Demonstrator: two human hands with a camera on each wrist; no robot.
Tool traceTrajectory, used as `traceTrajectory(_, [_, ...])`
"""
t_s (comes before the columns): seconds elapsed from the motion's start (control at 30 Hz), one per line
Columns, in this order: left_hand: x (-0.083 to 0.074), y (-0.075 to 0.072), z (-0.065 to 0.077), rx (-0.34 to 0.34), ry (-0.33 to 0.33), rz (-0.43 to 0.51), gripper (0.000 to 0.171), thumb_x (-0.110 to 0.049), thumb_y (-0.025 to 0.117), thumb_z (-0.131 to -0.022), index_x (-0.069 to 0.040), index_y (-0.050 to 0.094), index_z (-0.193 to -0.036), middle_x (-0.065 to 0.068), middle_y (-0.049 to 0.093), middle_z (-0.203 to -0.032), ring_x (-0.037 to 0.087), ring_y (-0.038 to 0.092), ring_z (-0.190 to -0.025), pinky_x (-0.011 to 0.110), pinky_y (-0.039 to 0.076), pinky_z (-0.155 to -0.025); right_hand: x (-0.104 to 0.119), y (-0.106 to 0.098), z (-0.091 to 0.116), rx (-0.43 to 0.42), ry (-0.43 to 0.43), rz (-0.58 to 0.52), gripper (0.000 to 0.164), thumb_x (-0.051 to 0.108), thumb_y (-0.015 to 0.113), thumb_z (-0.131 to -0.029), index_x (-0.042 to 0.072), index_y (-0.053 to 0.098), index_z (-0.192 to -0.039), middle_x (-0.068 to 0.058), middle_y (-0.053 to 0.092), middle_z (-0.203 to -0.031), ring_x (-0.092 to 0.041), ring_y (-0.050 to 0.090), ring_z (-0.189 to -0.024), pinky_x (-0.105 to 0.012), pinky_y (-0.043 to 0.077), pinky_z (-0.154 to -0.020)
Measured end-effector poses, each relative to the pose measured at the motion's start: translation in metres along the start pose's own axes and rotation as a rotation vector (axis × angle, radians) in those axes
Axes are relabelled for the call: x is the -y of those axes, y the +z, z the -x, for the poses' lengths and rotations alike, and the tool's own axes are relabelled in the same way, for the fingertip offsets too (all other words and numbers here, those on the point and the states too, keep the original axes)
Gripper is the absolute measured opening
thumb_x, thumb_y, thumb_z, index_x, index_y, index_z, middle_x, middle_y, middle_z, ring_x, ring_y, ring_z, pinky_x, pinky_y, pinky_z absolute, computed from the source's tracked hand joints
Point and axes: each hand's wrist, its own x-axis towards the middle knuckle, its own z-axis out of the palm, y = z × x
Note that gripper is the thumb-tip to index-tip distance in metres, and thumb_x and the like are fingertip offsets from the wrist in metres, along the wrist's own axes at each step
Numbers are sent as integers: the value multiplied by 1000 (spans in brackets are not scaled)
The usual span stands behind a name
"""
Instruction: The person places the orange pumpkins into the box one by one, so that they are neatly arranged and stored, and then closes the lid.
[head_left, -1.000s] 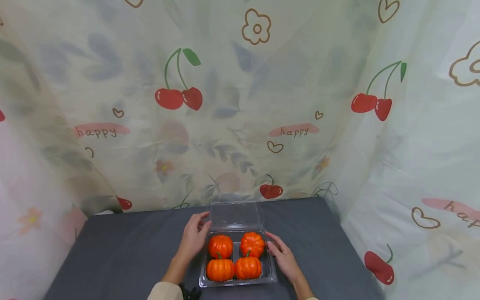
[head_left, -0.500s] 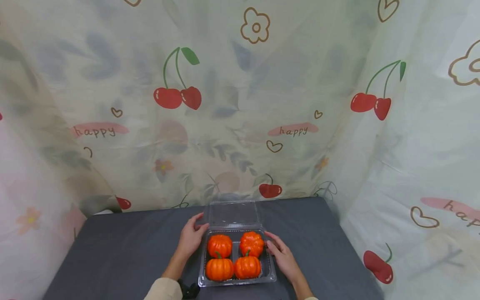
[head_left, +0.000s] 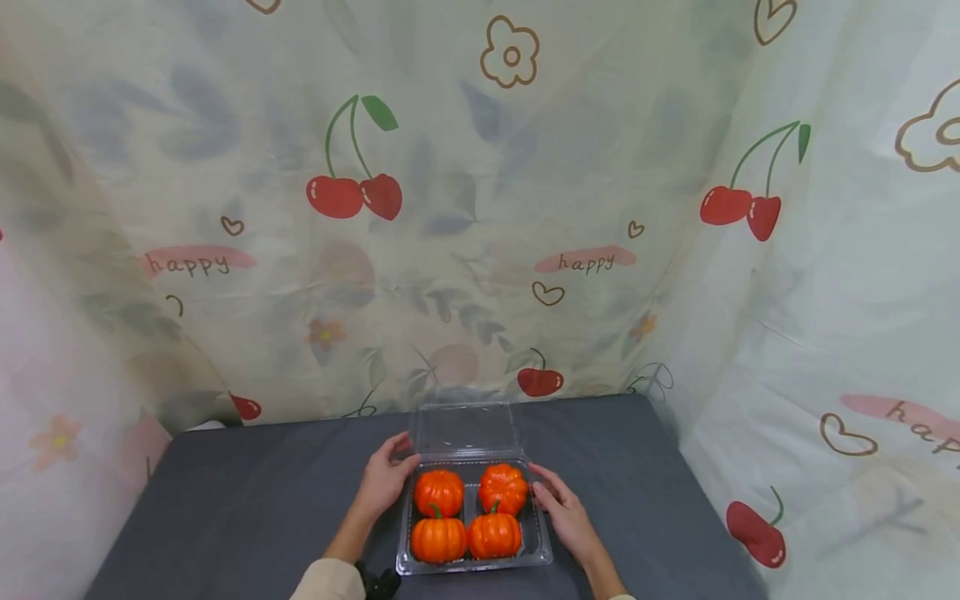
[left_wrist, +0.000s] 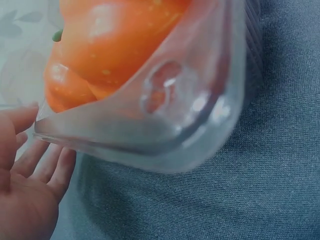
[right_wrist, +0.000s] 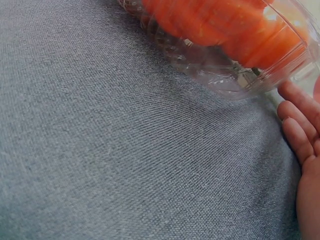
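Note:
A clear plastic clamshell box (head_left: 472, 567) sits on the table with its transparent lid (head_left: 467, 429) laid back. Inside are several small orange pumpkins (head_left: 438, 540) with green stems. My left hand (head_left: 384, 482) is at the back left corner by the hinge. In the left wrist view its thumb lies near the rim and the other fingers (left_wrist: 62, 172) extend beneath it; whether they touch cannot be told. My right hand (head_left: 567, 517) lies along the box's right side, its straight fingers at the wall. In the right wrist view, the fingertips (right_wrist: 295, 107) are close against the plastic.
Dark grey cloth covers the table (head_left: 270, 492). A patterned curtain (head_left: 450, 208) with cherries and hearts stands close behind the table and along both sides. A black object (head_left: 381, 582) shows by the left wrist.
My left hand drew slightly left from the box's back corner, then came back toward it. The right hand, the box and the pumpkins stay in place.

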Motion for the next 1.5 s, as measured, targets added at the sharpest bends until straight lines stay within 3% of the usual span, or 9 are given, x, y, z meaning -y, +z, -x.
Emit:
traceTrajectory(0.3, [2,1,0,20,-3,44,57,-14,67,-98,1,46,-149,26,59,-142,33,71,-108,45,59,-92,0,0,1,9,-13,-9,49,46,57,-102,24,57,-145,-11,68,-129,-14,68,-102,-21,54,-84])
traceTrajectory(0.67, [2,2,1,-48,50,82,58,-6,72,-93,1,50,-146,26,62,-138,35,72,-104,40,61,-85,-1,0,0,10,-17,-15,49,46,58,-101,23,57,-145,-11,68,-128,-14,67,-101,-21,53,-84])
traceTrajectory(1.0, [3,3,2,-76,38,138,64,-2,76,-89,-2,50,-147,23,63,-137,33,73,-101,33,62,-82,-1,0,1,6,-27,-16,47,44,57,-102,22,58,-144,-12,68,-131,-13,68,-102,-20,54,-86])
traceTrajectory(1.3, [4,2,4,-90,65,202,68,4,78,-84,-2,51,-146,27,62,-131,34,73,-97,18,56,-69,-2,0,0,1,-24,6,47,45,57,-102,23,58,-144,-12,68,-131,-12,67,-101,-21,53,-84])
traceTrajectory(1.5, [5,4,4,-112,65,186,72,6,79,-82,-4,49,-148,25,60,-127,31,73,-96,21,58,-69,-1,0,0,0,-15,8,48,47,57,-102,24,58,-144,-11,67,-133,-11,67,-102,-21,54,-85])
